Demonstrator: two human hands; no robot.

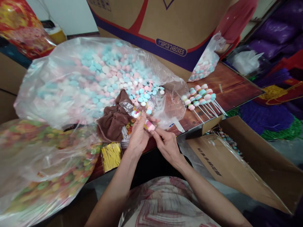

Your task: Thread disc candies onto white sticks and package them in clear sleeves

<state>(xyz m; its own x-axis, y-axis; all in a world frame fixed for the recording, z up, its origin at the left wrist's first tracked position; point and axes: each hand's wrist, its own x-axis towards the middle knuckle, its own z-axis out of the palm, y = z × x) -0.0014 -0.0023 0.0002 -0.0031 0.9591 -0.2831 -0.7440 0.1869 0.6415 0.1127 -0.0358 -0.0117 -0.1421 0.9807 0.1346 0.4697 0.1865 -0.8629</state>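
Close together at the table's front edge, both hands work on one marshmallow skewer [150, 126], which seems to be inside a clear wrapper. My left hand [138, 136] is closed around it, with clear plastic showing beyond the fingers. The fingertips of my right hand [167, 145] pinch its near end; the stick itself is hidden. Just left of the hands lies a brown cloth [113, 123], above a packet of yellow twist ties [111, 157]. Beyond them, a large clear bag [71, 52] spills pink, white and blue marshmallows [144, 93]. Several finished-looking skewers [201, 97] lie in a row to the right.
A clear bag of coloured rings [59, 186] fills the lower left. An open cardboard box [222, 157] stands at the right, below table height. Behind the table rises a large carton [142, 34]. Another person's red sleeve [239, 19] shows near a smaller marshmallow bag [207, 61].
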